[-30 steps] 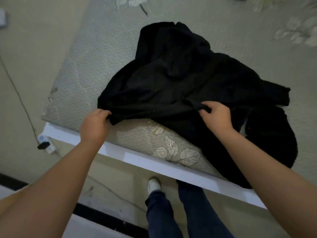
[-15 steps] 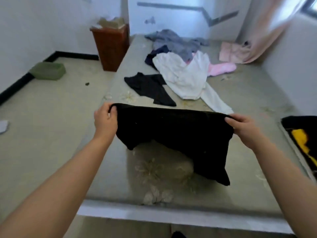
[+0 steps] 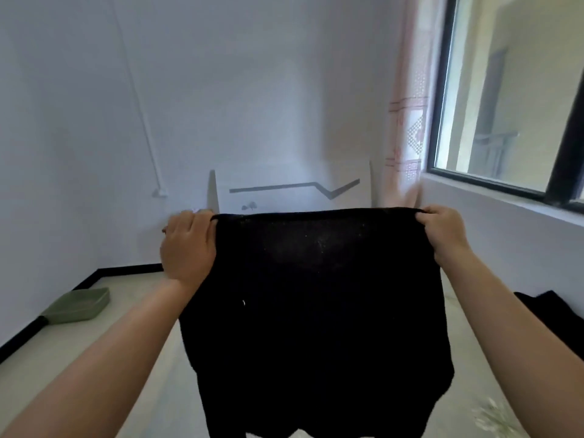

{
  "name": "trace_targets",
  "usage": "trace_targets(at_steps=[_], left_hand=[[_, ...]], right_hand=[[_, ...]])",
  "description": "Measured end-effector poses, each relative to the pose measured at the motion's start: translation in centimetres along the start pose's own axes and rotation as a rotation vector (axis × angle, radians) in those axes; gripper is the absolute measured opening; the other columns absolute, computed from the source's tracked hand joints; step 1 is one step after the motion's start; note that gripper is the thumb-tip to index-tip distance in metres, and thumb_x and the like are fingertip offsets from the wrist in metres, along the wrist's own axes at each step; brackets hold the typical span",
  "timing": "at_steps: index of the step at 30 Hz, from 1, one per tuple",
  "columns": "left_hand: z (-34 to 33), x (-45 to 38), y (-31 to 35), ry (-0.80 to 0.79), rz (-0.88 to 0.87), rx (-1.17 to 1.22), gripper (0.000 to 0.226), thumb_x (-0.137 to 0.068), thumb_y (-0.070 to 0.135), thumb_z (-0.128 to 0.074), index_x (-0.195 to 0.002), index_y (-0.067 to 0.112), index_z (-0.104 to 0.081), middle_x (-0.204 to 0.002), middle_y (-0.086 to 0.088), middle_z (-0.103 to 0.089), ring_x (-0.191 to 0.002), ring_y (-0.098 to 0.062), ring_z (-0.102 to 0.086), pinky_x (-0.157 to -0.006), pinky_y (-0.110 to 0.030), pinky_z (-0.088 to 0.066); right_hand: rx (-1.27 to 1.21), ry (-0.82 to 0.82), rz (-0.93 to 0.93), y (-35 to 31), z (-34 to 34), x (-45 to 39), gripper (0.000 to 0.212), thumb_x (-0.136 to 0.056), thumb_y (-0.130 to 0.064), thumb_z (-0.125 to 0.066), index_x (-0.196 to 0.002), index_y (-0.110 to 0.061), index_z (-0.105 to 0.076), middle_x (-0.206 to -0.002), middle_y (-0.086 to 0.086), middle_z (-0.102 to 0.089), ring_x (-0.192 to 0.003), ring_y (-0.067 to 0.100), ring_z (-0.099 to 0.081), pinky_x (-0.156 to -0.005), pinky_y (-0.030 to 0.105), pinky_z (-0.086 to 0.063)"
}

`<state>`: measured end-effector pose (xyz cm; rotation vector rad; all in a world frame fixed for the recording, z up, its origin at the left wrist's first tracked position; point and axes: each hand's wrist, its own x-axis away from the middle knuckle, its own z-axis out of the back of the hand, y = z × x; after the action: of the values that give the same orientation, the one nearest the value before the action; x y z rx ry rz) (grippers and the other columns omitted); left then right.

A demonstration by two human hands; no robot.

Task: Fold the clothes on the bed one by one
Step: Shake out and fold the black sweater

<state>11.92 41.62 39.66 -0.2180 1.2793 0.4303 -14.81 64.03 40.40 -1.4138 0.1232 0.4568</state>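
Observation:
A black garment (image 3: 319, 311) hangs spread out in the air in front of me, held up by its top edge. My left hand (image 3: 186, 245) grips the top left corner, fingers curled over the cloth. My right hand (image 3: 442, 232) grips the top right corner the same way. The hanging cloth hides most of the bed (image 3: 170, 374) and the other clothes lying on it.
A green tray (image 3: 79, 305) lies on the floor at the left by the wall. Another dark cloth (image 3: 556, 314) shows at the right edge. A window (image 3: 512, 99) and a pink curtain (image 3: 407, 121) stand at the right, with a white headboard (image 3: 294, 191) behind.
Both hands have lifted the black garment off the bed and raised it high. My view has swung up from the mattress to the far wall.

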Motion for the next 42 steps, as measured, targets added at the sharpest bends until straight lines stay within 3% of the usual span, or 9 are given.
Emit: trace_targets(at_steps=[4, 8, 12, 17, 25, 32, 34, 37, 42], left_hand=[[-0.4, -1.4, -1.7, -0.068, -0.156, -0.143, 0.036, -0.083, 0.02, -0.041, -0.072, -0.004, -0.064, -0.064, -0.021, -0.057, -0.06, -0.038, -0.059, -0.037, -0.035, -0.044], [-3.7, 0.2, -4.2, -0.236, -0.17, -0.168, 0.039, -0.083, 0.022, -0.038, -0.069, -0.006, -0.061, -0.065, -0.023, -0.056, -0.062, -0.042, -0.059, -0.036, -0.04, -0.043], [-8.9, 4.4, -7.0, -0.441, -0.117, -0.202, 0.041, -0.086, 0.023, -0.034, -0.073, -0.007, -0.059, -0.067, -0.024, -0.055, -0.065, -0.041, -0.056, -0.043, -0.043, -0.044], [-17.2, 11.3, -9.8, -0.729, 0.026, -0.271, 0.011, -0.081, 0.003, -0.061, -0.076, -0.007, -0.062, -0.068, -0.026, -0.055, -0.066, -0.042, -0.056, -0.046, -0.043, -0.044], [-30.1, 19.7, -14.8, -0.856, -0.076, -0.274, 0.026, -0.078, 0.013, -0.049, -0.06, -0.003, -0.059, -0.053, -0.018, -0.051, -0.047, -0.031, -0.054, -0.033, -0.028, -0.038], [-41.4, 22.2, -20.5, -0.88, -0.081, -0.243, 0.024, -0.078, 0.012, -0.05, -0.063, -0.004, -0.06, -0.053, -0.017, -0.05, -0.047, -0.031, -0.053, -0.033, -0.028, -0.038], [-45.6, 23.4, -22.5, -0.947, -0.059, -0.286, 0.009, -0.077, 0.005, -0.061, -0.075, -0.003, -0.062, -0.062, -0.02, -0.053, -0.057, -0.034, -0.055, -0.041, -0.034, -0.041], [-51.7, 27.4, -24.6, -1.144, 0.184, -0.389, 0.042, -0.094, 0.018, -0.045, -0.135, 0.009, -0.039, -0.124, -0.019, -0.047, -0.118, -0.035, -0.04, -0.09, -0.044, -0.037], [-53.8, 37.5, -19.7, -1.305, 0.398, -0.197, 0.052, -0.096, 0.023, -0.037, -0.143, 0.006, -0.021, -0.151, -0.017, -0.017, -0.141, -0.03, -0.007, -0.112, -0.042, -0.01]], right_hand=[[0.295, 0.165, 0.331, 0.4, -1.0, -0.3, 0.022, -0.082, 0.0, -0.044, -0.081, 0.014, -0.061, -0.081, 0.03, -0.059, -0.076, 0.036, -0.052, -0.065, 0.035, -0.025], [0.463, -0.07, 0.42, 4.2, -3.8, -1.6, 0.017, -0.082, 0.01, -0.051, -0.092, 0.015, -0.063, -0.096, 0.034, -0.061, -0.094, 0.043, -0.055, -0.077, 0.032, -0.029], [0.629, -0.37, 0.315, 10.7, -7.5, -4.2, 0.018, -0.083, 0.005, -0.054, -0.095, 0.009, -0.066, -0.099, 0.029, -0.065, -0.095, 0.04, -0.057, -0.075, 0.034, -0.03], [0.795, -0.7, 0.032, 22.0, -13.8, -7.4, 0.024, -0.082, 0.0, -0.053, -0.1, -0.002, -0.068, -0.102, 0.019, -0.067, -0.098, 0.032, -0.058, -0.075, 0.03, -0.04], [0.669, -0.475, -0.355, 34.4, -24.2, -9.4, 0.032, -0.084, 0.009, -0.039, -0.109, 0.005, -0.059, -0.115, 0.026, -0.058, -0.108, 0.037, -0.051, -0.086, 0.032, -0.039], [0.784, -0.571, -0.098, 40.1, -31.5, -15.7, 0.031, -0.083, 0.005, -0.038, -0.106, 0.003, -0.059, -0.108, 0.025, -0.059, -0.097, 0.035, -0.053, -0.072, 0.031, -0.034], [0.816, -0.59, -0.043, 42.2, -33.7, -17.7, 0.029, -0.086, 0.003, -0.039, -0.109, 0.004, -0.057, -0.11, 0.026, -0.056, -0.1, 0.036, -0.052, -0.073, 0.03, -0.032], [1.048, -0.691, 0.04, 47.0, -36.6, -18.0, 0.036, -0.092, -0.015, -0.045, -0.125, 0.0, -0.043, -0.125, 0.023, -0.044, -0.115, 0.037, -0.042, -0.088, 0.039, -0.037], [1.222, -0.824, 0.088, 53.9, -36.3, -8.9, 0.054, -0.089, -0.032, -0.051, -0.136, -0.009, -0.035, -0.143, 0.016, -0.031, -0.133, 0.031, -0.025, -0.103, 0.045, -0.026]])
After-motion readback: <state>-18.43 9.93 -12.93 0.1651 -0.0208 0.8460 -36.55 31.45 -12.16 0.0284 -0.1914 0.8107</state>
